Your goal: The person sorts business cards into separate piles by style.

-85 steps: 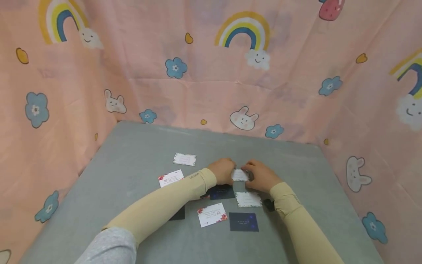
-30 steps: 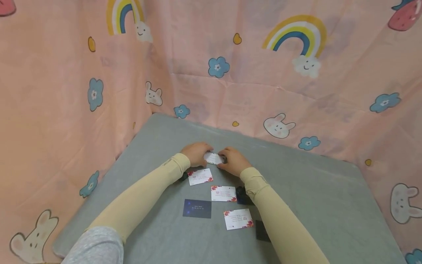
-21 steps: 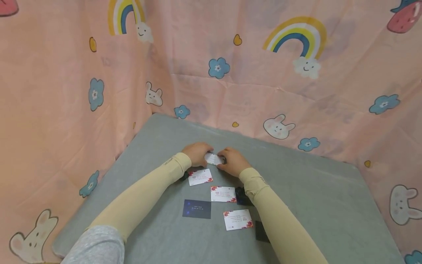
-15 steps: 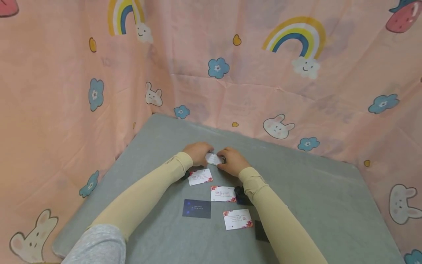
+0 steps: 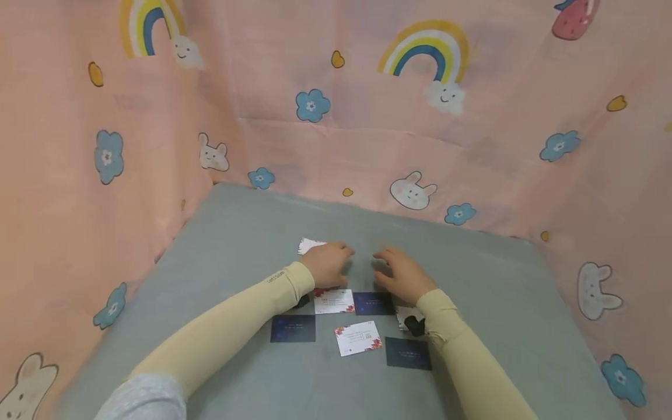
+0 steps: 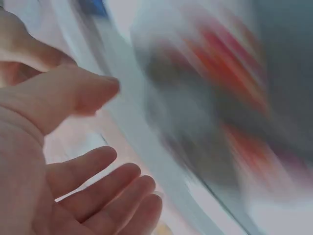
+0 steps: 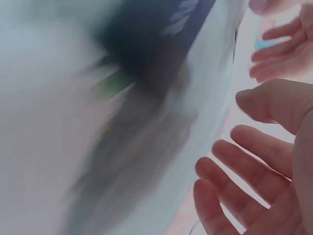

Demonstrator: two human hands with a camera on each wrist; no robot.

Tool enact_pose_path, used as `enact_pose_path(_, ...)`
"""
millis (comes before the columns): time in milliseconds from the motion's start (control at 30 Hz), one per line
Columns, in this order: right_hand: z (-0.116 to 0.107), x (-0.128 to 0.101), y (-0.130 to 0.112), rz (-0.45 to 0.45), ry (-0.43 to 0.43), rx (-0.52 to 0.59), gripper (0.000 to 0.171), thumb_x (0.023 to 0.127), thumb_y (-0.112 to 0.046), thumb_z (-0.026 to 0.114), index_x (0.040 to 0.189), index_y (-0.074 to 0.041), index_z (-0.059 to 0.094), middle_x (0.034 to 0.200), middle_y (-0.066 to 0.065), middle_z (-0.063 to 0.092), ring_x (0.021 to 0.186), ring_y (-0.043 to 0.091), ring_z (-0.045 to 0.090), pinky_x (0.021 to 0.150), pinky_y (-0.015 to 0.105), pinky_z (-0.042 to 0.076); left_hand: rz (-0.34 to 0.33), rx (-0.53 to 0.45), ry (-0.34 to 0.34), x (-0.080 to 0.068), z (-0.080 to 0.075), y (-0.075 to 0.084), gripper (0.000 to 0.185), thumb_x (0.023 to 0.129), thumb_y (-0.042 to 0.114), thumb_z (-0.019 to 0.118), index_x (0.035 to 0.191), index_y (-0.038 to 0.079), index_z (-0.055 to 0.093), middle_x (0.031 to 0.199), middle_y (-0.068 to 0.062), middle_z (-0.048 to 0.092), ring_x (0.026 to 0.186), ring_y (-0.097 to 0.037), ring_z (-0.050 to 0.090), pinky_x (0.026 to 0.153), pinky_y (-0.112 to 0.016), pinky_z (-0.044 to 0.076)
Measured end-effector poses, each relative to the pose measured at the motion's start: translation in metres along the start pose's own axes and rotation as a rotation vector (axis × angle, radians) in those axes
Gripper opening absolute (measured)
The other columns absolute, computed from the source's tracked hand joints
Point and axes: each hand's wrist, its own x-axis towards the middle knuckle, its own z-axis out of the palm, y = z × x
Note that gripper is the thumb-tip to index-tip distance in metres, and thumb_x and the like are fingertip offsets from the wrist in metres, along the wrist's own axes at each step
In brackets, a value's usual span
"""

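Over the grey table (image 5: 236,233) my left hand (image 5: 332,262) and right hand (image 5: 400,273) hover a little apart, fingers relaxed, holding nothing. The blurred wrist views show the same: the left hand (image 6: 73,147) and the right hand (image 7: 259,161) have loose, spread fingers. A white card (image 5: 310,245) pokes out just beyond the left hand. Nearer me lie a white floral card (image 5: 334,301), a dark blue card (image 5: 374,303), a second dark blue card (image 5: 293,328), another white floral card (image 5: 359,338) and a dark card (image 5: 408,353). One white card (image 5: 403,315) is partly hidden under my right wrist.
Pink curtains (image 5: 367,134) printed with rainbows, flowers and bunnies wall in the table at the back and on both sides. Bare grey tabletop stretches to the left, right and far side of the cards.
Earlier both hands pinched a small white card between them. Now they have parted and hold nothing; a white card lies beyond the left hand. The head view has shifted.
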Motion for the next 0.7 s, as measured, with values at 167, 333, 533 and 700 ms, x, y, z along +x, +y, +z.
enact_pose_path(167,-0.009,-0.064,0.029,0.059,0.050,-0.001,0.045,0.100,-0.017,0.076,0.141,0.000,0.066,0.141,0.021,0.067,0.128,0.042,0.067,0.106,0.060,0.055,0.143,-0.034,-0.033,0.003,0.014,0.060,0.069,0.095,0.047,0.079,0.152,0.013,0.061,0.149,-0.003,0.067,0.132,-0.020,0.068,0.105,-0.036,0.059)
enact_pose_path(333,-0.010,-0.110,0.047,0.034,0.052,-0.024,0.051,0.093,-0.013,0.082,0.140,0.000,0.067,0.140,0.020,0.070,0.133,0.043,0.064,0.112,0.061,0.050,0.207,0.004,-0.056,0.009,0.034,0.104,0.072,0.092,0.054,0.083,0.149,0.015,0.063,0.144,-0.001,0.070,0.128,-0.016,0.070,0.101,-0.032,0.059)
enact_pose_path(533,-0.014,-0.140,0.054,0.047,0.049,-0.013,0.058,0.091,-0.022,0.087,0.142,-0.003,0.067,0.142,0.017,0.069,0.134,0.041,0.063,0.113,0.060,0.050,0.171,-0.047,-0.048,0.016,0.040,0.138,0.062,0.089,0.044,0.089,0.140,0.015,0.070,0.136,-0.001,0.075,0.115,-0.016,0.073,0.089,-0.032,0.060)
enact_pose_path(700,-0.016,-0.149,0.056,0.056,0.056,-0.029,0.059,0.090,-0.022,0.088,0.141,-0.002,0.068,0.140,0.016,0.069,0.132,0.040,0.064,0.111,0.059,0.052,0.153,-0.070,-0.037,0.017,0.037,0.148,0.059,0.088,0.041,0.090,0.138,0.015,0.071,0.136,-0.002,0.075,0.116,-0.019,0.074,0.089,-0.034,0.062)
